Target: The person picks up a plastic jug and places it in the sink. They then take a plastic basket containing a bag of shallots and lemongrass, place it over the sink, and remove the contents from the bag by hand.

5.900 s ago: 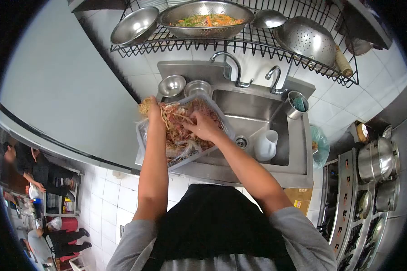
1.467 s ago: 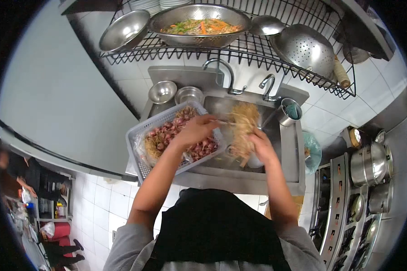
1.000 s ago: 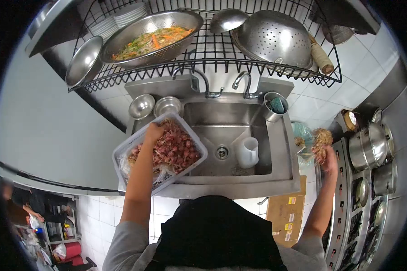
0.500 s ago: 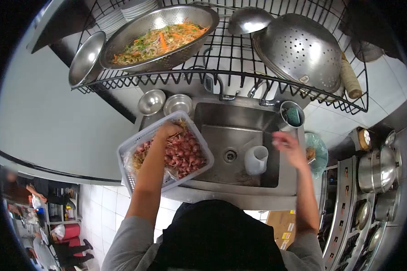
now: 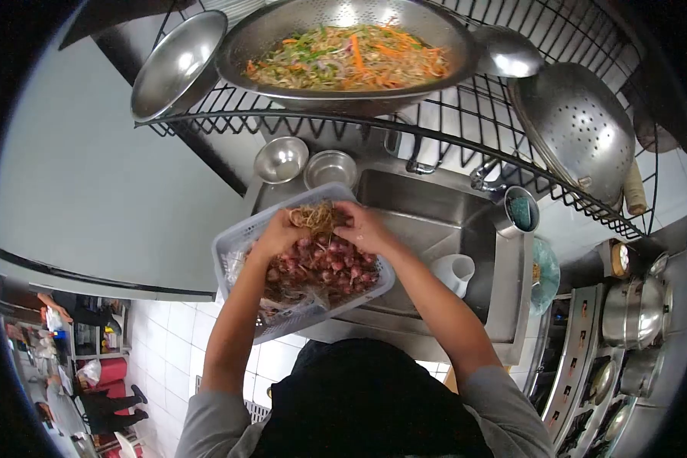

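A white plastic basket (image 5: 223, 243) full of red shallots (image 5: 342, 269) rests at the left side of the sink. Over its far part, a bunch of dry straw-coloured shallot stalks (image 5: 317, 216) lies between my two hands. My left hand (image 5: 282, 233) has its fingers curled at the left of the bunch. From the other side my right hand (image 5: 361, 227) closes on the right end of the stalks. Clear plastic film (image 5: 313, 299) lies over the near shallots. Some fingertips are hidden by the bunch.
The steel sink (image 5: 404, 200) holds a white plastic jug (image 5: 453, 273). Two steel bowls (image 5: 330, 169) stand behind the basket. A steel cup (image 5: 517, 211) with a green scrubber is at the right. Overhead, a wire rack (image 5: 450, 137) carries a colander (image 5: 282, 99) of shredded vegetables.
My right hand has come left from above the sink to the shallot stalks. My left hand now has hold of the bunch too. The head view has shifted.
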`<control>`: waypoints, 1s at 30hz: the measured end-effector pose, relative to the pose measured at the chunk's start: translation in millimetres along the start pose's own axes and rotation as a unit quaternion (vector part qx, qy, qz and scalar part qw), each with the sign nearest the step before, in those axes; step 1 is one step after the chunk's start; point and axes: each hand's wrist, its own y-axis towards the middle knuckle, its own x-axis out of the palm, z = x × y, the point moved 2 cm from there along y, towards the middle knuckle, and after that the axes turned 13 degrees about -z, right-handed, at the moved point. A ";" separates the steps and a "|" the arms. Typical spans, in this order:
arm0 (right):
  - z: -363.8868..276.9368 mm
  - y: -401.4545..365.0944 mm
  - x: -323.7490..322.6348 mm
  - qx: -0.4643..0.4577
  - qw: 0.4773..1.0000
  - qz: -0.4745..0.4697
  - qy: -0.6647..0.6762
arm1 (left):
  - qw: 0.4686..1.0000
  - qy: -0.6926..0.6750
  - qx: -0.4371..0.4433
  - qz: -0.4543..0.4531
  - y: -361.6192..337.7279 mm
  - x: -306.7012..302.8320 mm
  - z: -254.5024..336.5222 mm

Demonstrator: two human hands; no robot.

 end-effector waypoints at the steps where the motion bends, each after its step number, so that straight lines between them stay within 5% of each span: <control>1: -8.5 4.9 0.0 0.021 0.996 -0.008 -0.091 | 0.999 -0.007 -0.032 0.010 -11.3 -2.9 -0.1; 2: -14.6 10.5 1.2 0.025 0.995 -0.011 -0.092 | 0.999 -0.012 -0.032 0.010 -21.2 -1.4 1.6; 4: -22.5 20.1 9.7 0.006 0.994 -0.076 -0.082 | 0.991 -0.062 0.101 0.066 -35.1 2.8 11.8; 8: -31.8 35.9 28.6 -0.063 0.981 -0.094 -0.159 | 0.991 -0.048 0.122 0.034 -39.6 -1.8 9.5; 10: -36.5 41.5 33.5 -0.167 0.960 -0.051 -0.220 | 0.986 0.030 0.152 0.062 -37.3 -5.7 5.4; 13: -60.7 35.1 39.0 -0.146 0.961 0.005 -0.233 | 0.952 0.215 0.191 0.101 -27.7 -20.2 9.3; 17: -36.8 46.6 49.9 -0.169 0.964 0.065 -0.197 | 0.957 0.235 0.156 0.065 -35.8 -24.5 35.3; 20: -32.6 45.7 53.3 -0.203 0.956 0.013 -0.211 | 0.974 0.172 0.146 0.013 -45.0 -25.1 59.9; 22: -72.5 34.7 40.7 0.038 0.997 -0.028 -0.066 | 0.993 -0.040 0.106 -0.025 -45.8 -32.9 56.1; 23: -64.8 31.0 39.1 0.025 0.999 -0.025 0.015 | 0.993 -0.042 0.107 -0.021 -50.0 -32.1 55.2; 30: -92.1 23.5 7.0 -0.055 0.996 -0.050 -0.038 | 0.983 -0.080 0.145 0.081 -86.1 -18.1 75.9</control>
